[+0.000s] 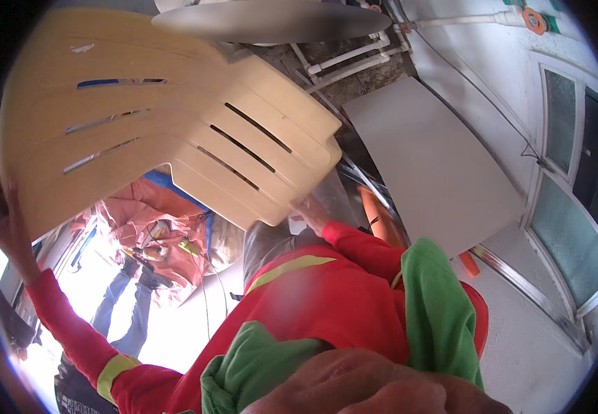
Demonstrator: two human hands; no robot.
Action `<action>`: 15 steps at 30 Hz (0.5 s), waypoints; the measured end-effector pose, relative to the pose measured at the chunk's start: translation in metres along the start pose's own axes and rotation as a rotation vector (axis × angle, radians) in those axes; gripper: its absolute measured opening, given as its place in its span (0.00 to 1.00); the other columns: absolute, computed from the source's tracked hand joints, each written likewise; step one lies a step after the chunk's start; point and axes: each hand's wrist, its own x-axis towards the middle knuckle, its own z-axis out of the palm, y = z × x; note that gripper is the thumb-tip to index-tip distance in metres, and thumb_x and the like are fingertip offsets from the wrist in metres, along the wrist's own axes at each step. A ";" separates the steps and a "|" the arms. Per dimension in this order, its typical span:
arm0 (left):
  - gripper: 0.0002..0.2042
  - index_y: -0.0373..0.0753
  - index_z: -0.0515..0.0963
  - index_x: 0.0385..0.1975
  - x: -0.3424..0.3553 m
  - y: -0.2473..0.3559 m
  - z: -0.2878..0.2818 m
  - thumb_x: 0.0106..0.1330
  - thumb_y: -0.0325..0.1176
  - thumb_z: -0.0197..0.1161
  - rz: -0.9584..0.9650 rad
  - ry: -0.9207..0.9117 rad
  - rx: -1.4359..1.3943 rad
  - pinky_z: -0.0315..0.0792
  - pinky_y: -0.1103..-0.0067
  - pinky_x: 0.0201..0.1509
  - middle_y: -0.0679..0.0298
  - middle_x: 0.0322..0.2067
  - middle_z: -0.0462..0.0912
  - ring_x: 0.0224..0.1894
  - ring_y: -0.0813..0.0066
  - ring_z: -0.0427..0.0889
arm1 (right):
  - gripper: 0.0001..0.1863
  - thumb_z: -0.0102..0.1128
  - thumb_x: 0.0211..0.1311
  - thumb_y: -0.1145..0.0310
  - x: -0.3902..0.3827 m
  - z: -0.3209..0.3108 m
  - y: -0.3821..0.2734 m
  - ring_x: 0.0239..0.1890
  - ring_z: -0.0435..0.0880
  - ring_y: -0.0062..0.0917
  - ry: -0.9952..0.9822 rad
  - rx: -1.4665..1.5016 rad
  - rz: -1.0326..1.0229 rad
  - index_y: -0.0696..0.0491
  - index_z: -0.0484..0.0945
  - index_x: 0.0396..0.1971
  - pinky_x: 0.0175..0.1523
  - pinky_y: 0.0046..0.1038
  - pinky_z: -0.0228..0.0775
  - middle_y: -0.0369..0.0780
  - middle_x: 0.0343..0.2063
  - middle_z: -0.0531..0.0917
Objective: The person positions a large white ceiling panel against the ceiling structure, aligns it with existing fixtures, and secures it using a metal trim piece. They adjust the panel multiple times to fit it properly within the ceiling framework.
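One left grip (10,224) and, seemingly, one right grip (311,212) close on the yellow panel (178,114).

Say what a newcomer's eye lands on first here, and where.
The big yellow slotted panel filling the upper left, with the left hand gripping its left edge and the right hand at its lower edge. Next, the wearer's bright red top at lower centre, then the pale flat board right of centre.
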 end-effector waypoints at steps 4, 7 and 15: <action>0.15 0.40 0.80 0.49 0.026 -0.021 0.026 0.71 0.42 0.62 0.004 0.019 0.128 0.69 0.87 0.34 0.69 0.34 0.83 0.30 0.88 0.76 | 0.34 0.67 0.61 0.48 0.022 0.036 0.014 0.49 0.79 0.24 -0.007 0.005 0.097 0.50 0.63 0.60 0.40 0.28 0.81 0.38 0.51 0.77; 0.14 0.40 0.80 0.49 0.045 -0.034 0.050 0.71 0.42 0.62 0.189 0.148 0.011 0.70 0.86 0.35 0.68 0.34 0.84 0.31 0.86 0.77 | 0.35 0.66 0.61 0.45 0.031 0.067 0.022 0.48 0.79 0.25 -0.042 0.042 0.283 0.50 0.64 0.58 0.40 0.30 0.81 0.36 0.48 0.76; 0.12 0.41 0.80 0.47 0.058 -0.009 0.093 0.70 0.40 0.63 0.083 0.122 -0.190 0.73 0.82 0.40 0.65 0.35 0.84 0.34 0.84 0.77 | 0.32 0.64 0.63 0.46 0.065 0.084 0.038 0.38 0.85 0.34 -0.063 0.323 0.474 0.45 0.59 0.57 0.43 0.35 0.84 0.40 0.40 0.75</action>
